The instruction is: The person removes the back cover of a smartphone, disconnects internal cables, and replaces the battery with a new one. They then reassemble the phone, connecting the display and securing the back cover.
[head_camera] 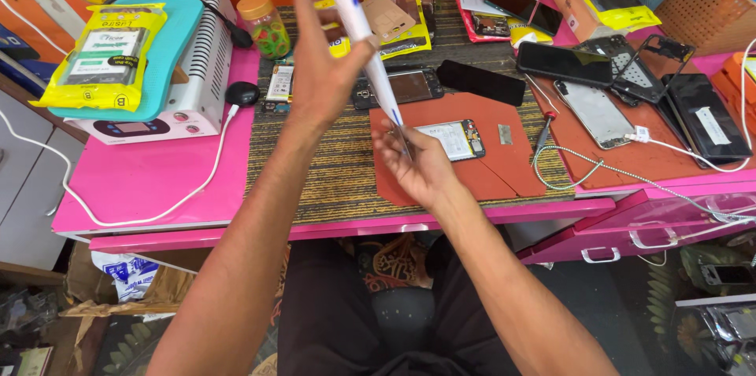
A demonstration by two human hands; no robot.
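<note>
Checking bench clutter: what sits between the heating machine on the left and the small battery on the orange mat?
In the head view, between the white heating machine and the battery: a black puck-shaped object, woven mat, and the raised left hand.

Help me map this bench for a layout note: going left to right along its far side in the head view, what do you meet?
Yellow packet → white and teal machine → jar of green bands → black phone → bare phone frame → brown basket.

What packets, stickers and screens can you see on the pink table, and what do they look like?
Yellow packet: flat, on the teal-topped machine, far left.
Yellow packets: stacked, back centre.
White-and-blue package: thin, flat, held between left hand and right hand.
Black screen: dark rectangle, back right.
White label: on the battery, orange mat.
</note>
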